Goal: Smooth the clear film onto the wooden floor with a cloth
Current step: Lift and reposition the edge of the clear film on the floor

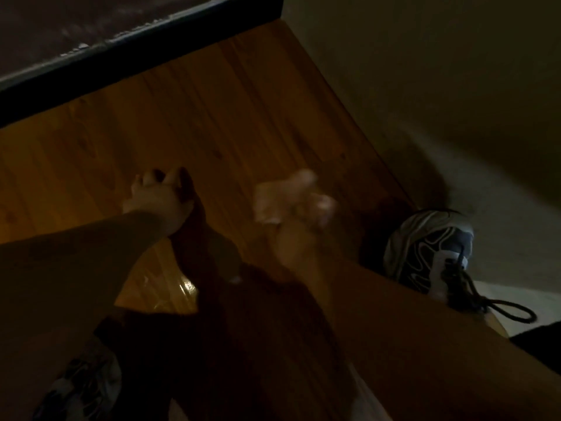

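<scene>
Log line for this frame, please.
left hand grips dark cloth | right hand blurred, grip unclear | clear film glints on wooden floor | shoe beside floor's edge

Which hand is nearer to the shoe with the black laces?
Right. The right hand is beside the shoe; the left hand, gripping the dark cloth, is farther off.

This looks like a dim room in a home. A wooden floor (pixel 212 101) borders pale carpet (pixel 473 189), and dark trim (pixel 136 47) edges it.
</scene>
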